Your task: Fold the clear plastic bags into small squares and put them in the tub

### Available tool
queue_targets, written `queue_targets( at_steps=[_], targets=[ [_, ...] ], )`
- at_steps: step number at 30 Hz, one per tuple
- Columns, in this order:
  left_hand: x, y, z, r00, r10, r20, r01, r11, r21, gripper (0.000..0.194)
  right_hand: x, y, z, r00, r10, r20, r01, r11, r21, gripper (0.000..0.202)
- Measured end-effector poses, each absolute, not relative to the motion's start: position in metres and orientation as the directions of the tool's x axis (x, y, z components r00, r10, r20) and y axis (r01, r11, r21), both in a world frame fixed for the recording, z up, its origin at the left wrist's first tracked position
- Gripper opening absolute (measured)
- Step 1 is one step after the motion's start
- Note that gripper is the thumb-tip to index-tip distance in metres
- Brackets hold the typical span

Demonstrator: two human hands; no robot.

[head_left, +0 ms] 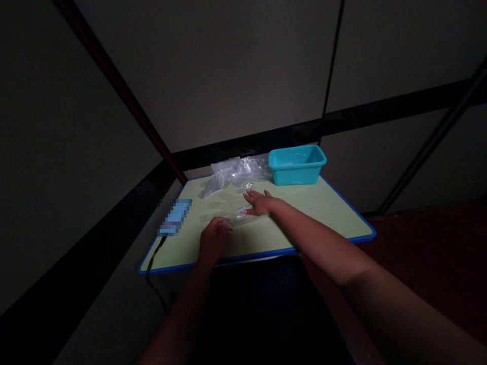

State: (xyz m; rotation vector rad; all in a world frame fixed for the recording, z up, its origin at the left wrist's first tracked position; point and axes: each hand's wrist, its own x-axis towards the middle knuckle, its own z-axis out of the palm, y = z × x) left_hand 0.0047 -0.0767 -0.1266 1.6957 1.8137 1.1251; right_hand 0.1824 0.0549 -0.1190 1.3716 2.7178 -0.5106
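Observation:
On the table in front of me lies a clear plastic glove (238,209), thin and see-through, with finger-shaped lobes spread toward the left. My left hand (215,234) is closed at the near edge of the glove, pinching a bit of the thin plastic. Above and to the right, my right hand (259,204) lies on the glove with its fingers spread, palm down. Behind both hands is a crumpled heap of clear plastic (238,171); how many pieces it holds cannot be made out.
A turquoise plastic basin (297,175) stands at the back right of the pale green table (319,213), which has a blue rim. At the left edge lies a blurred-out light blue device (175,217) with a dark cord (150,263) hanging off. Panelled walls close in behind.

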Motion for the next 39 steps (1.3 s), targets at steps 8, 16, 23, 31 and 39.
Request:
queue_targets(
  at_steps=[8, 16, 23, 31, 39],
  targets=[
    [-0.007, -0.082, -0.120, -0.106, 0.968, 0.226, 0.636, -0.109, 0.764, 0.027, 0.183, 0.054, -0.118, -0.613, 0.767, -0.187, 0.783, 0.559, -0.273, 0.081],
    [-0.035, -0.088, -0.119, 0.233, 0.926, 0.298, 0.773, -0.362, 0.521, 0.025, 0.182, 0.055, -0.120, -0.604, 0.774, -0.188, 0.791, 0.554, -0.261, 0.080],
    [-0.055, -0.097, -0.117, 0.401, 0.888, 0.227, 0.844, -0.454, 0.285, 0.020, 0.183, 0.055, -0.123, -0.607, 0.774, -0.179, 0.788, 0.558, -0.260, 0.080],
    [-0.074, -0.106, -0.118, 0.185, 0.907, 0.378, 0.907, -0.305, 0.290, 0.029, 0.182, 0.055, -0.124, -0.592, 0.793, -0.142, 0.797, 0.550, -0.248, 0.080],
    [0.031, -0.078, -0.110, 0.108, 0.918, 0.382, 0.961, -0.196, 0.197, 0.055, 0.184, 0.058, -0.132, -0.581, 0.809, -0.083, 0.807, 0.560, -0.188, 0.062]
  ],
)
